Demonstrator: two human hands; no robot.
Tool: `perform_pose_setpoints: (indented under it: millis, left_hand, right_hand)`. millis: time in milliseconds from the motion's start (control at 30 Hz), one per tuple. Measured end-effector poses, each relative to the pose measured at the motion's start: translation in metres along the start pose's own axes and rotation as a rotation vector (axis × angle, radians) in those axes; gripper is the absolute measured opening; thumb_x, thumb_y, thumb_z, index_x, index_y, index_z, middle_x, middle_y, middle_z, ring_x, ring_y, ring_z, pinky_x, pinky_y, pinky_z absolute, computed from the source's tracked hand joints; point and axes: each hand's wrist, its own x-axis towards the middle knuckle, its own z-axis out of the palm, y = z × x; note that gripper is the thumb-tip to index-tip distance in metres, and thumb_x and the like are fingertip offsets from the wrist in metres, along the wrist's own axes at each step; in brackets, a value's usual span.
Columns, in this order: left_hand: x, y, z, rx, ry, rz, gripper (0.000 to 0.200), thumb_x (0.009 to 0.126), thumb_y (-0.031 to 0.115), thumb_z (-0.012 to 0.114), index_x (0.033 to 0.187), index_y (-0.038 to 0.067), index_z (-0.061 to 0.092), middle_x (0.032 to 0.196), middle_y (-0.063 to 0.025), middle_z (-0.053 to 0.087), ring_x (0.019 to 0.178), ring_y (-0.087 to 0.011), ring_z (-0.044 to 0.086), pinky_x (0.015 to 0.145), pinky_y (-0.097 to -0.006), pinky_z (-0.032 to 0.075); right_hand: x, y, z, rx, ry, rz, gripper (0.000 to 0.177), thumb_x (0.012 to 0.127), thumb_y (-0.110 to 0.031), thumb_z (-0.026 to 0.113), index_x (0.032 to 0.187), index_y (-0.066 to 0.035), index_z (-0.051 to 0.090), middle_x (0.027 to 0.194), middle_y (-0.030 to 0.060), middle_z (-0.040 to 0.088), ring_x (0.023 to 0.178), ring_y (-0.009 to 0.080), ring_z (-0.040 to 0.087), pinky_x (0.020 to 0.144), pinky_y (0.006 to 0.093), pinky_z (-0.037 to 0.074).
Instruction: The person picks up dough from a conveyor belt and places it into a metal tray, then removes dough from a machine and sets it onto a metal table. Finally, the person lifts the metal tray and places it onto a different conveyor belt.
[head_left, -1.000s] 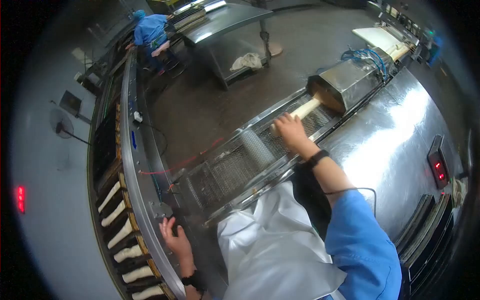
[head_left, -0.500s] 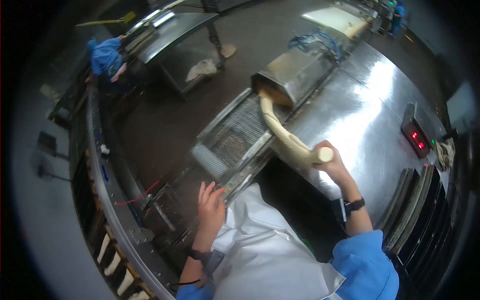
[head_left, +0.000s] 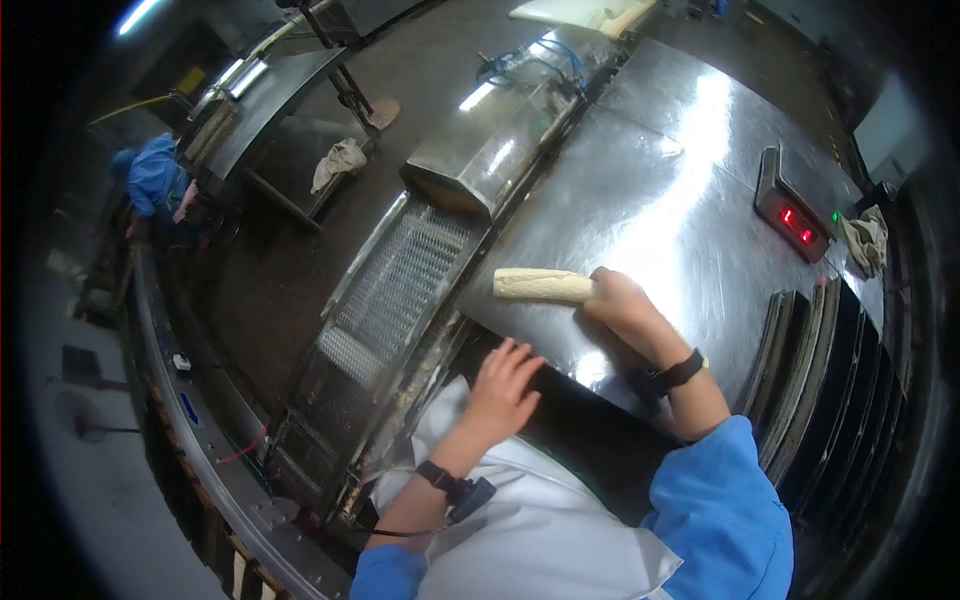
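Note:
A pale roll of dough [head_left: 542, 285] lies near the left edge of the steel table [head_left: 640, 190]. My right hand [head_left: 625, 310] is closed round the roll's right end, and the fingertips are partly hidden behind the knuckles. In front of the apron, by the table's near corner, my left hand [head_left: 497, 395] is open with fingers stretched out and nothing in it. Just beyond that hand runs a metal mesh conveyor [head_left: 400, 290], which comes out of a steel housing [head_left: 500, 140]; no dough shows on the mesh.
A box with red lit digits [head_left: 795, 215] stands at the table's right, near a crumpled cloth [head_left: 865, 240]. Dark trays [head_left: 830, 370] are stacked upright at right. A curved rail [head_left: 190, 410] runs along the left, where another person in blue [head_left: 157, 178] bends over.
The long dough strip that hung from the housing to my right hand is off the conveyor; a shorter roll lies on the table. My left hand has moved right, and the view has shifted.

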Motion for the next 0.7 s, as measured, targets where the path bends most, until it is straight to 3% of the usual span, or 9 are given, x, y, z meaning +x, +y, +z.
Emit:
perform_pose_setpoints:
  millis: [67,133,233,267,300,367,433,500,700]
  left_hand:
    - [0.009,0.004,0.008,0.069,-0.135,0.012,0.067,0.076,0.021,0.073,0.136,0.009,0.046,0.141,-0.0171,0.042,0.136,-0.0401,0.031,0.111,-0.0525,0.027]
    - [0.021,0.004,0.012,0.09,-0.158,0.001,0.072,0.076,0.025,0.074,0.139,0.01,0.043,0.144,-0.0165,0.04,0.136,-0.0406,0.03,0.111,-0.0534,0.027]
    - [0.039,0.008,0.011,0.279,-0.212,-0.049,0.082,0.073,0.033,0.077,0.143,0.012,0.039,0.147,-0.0171,0.035,0.138,-0.0396,0.028,0.112,-0.0542,0.023]
    - [0.048,0.007,0.012,0.351,-0.194,-0.098,0.086,0.072,0.035,0.078,0.144,0.013,0.037,0.149,-0.0183,0.033,0.139,-0.0387,0.027,0.112,-0.054,0.022]
    - [0.058,0.007,0.012,0.425,-0.179,-0.145,0.09,0.07,0.038,0.078,0.146,0.014,0.036,0.15,-0.0195,0.03,0.14,-0.0378,0.026,0.113,-0.0538,0.02]
    - [0.078,0.004,0.016,0.51,-0.257,-0.119,0.097,0.067,0.038,0.079,0.148,0.016,0.03,0.151,-0.0214,0.027,0.141,-0.0352,0.025,0.115,-0.0519,0.017]
    - [0.093,-0.009,0.024,0.362,-0.312,0.086,0.103,0.063,0.036,0.079,0.15,0.018,0.026,0.152,-0.0208,0.026,0.143,-0.0329,0.024,0.116,-0.0507,0.016]
    - [0.103,-0.019,0.02,0.362,-0.322,0.129,0.106,0.06,0.036,0.08,0.15,0.019,0.026,0.153,-0.0206,0.025,0.143,-0.0319,0.023,0.116,-0.05,0.016]
    - [0.117,-0.025,0.007,0.273,-0.476,0.137,0.112,0.055,0.038,0.081,0.15,0.017,0.026,0.153,-0.0204,0.026,0.144,-0.0308,0.023,0.117,-0.0489,0.018]
  right_hand:
    - [0.024,0.015,-0.042,0.354,-0.124,0.135,0.046,0.072,-0.021,0.07,0.109,0.005,0.064,0.094,0.0193,0.069,0.086,0.0267,0.066,0.077,0.0346,0.051]
    - [0.041,0.031,-0.092,0.617,0.079,0.077,0.041,0.077,-0.02,0.071,0.111,0.002,0.064,0.092,0.013,0.068,0.084,0.0195,0.064,0.074,0.0301,0.052]
    - [0.081,0.06,-0.177,0.386,0.478,0.146,0.049,0.077,-0.02,0.07,0.121,-0.001,0.059,0.084,0.0118,0.067,0.082,0.0158,0.065,0.073,0.0322,0.052]
    - [0.08,0.034,-0.195,0.159,0.661,0.207,0.054,0.076,-0.022,0.069,0.124,0.0,0.056,0.087,0.0157,0.068,0.082,0.0219,0.067,0.074,0.0346,0.053]
    - [0.098,0.044,-0.2,-0.002,0.865,0.074,0.057,0.076,-0.024,0.067,0.126,-0.001,0.054,0.094,0.0207,0.067,0.086,0.0301,0.068,0.077,0.0371,0.053]
    - [0.132,0.054,-0.197,-0.457,1.101,-0.159,0.052,0.077,-0.026,0.066,0.122,-0.001,0.058,0.102,0.0236,0.066,0.09,0.0343,0.067,0.081,0.0383,0.053]
    - [0.176,0.056,-0.187,-0.207,0.862,-0.159,0.043,0.079,-0.025,0.066,0.114,-0.001,0.064,0.103,0.0222,0.067,0.092,0.0308,0.067,0.082,0.0362,0.053]
    - [0.217,0.046,-0.167,0.158,0.63,-0.096,0.039,0.083,-0.028,0.066,0.11,0.001,0.066,0.089,0.0152,0.071,0.084,0.0236,0.068,0.078,0.0324,0.052]
    - [0.323,0.039,-0.142,0.481,0.543,0.102,0.048,0.088,-0.044,0.062,0.081,0.003,0.067,0.069,0.0139,0.065,0.061,0.0204,0.064,0.055,0.0349,0.05]
